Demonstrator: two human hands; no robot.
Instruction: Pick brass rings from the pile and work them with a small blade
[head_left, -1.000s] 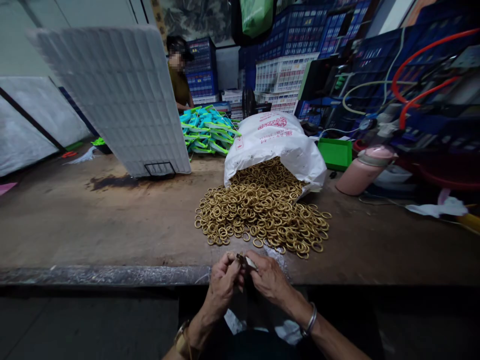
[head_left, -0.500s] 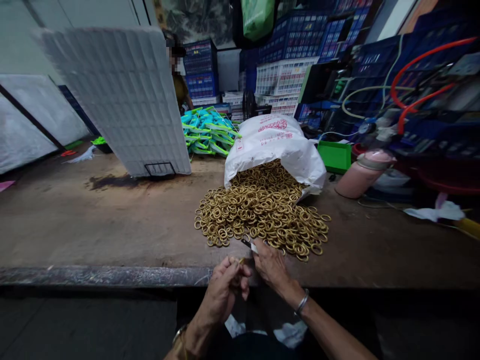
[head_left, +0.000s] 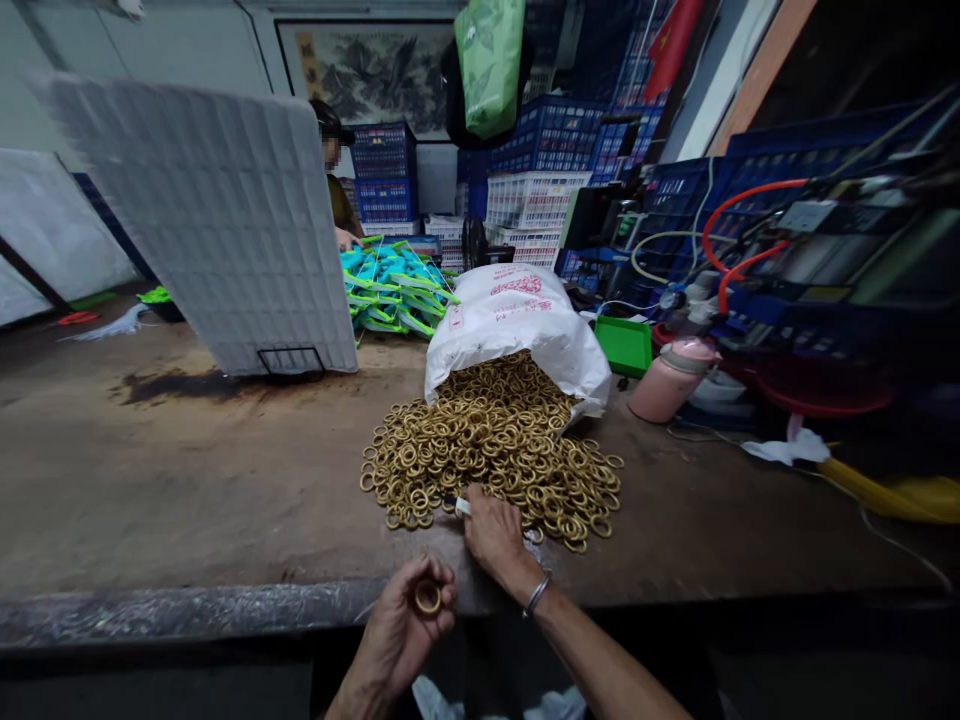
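In my left hand [head_left: 401,628], just past the table's front edge, a single gold-coloured ring [head_left: 427,598] is held between curled fingers. My right hand [head_left: 493,535] lies at the near edge of a heap of similar rings [head_left: 487,440], its fingers closed round a small white tool [head_left: 463,507] with a dark tip. The tool's exact kind is hard to make out, and my fingers hide part of it. Behind the heap, a white woven sack [head_left: 517,310] with red print lies on its side, rings spilling from its mouth.
A tall whitish ribbed panel [head_left: 217,220] stands at the left. Beyond it are a person [head_left: 341,200] and a pile of teal and green items [head_left: 394,290]. A green tray [head_left: 624,346] and a pink bottle [head_left: 671,382] stand right of the sack.
My right hand has moved away from my left, onto the near edge of the ring heap. The left hand has turned, so its ring shows plainly. The camera view has shifted.
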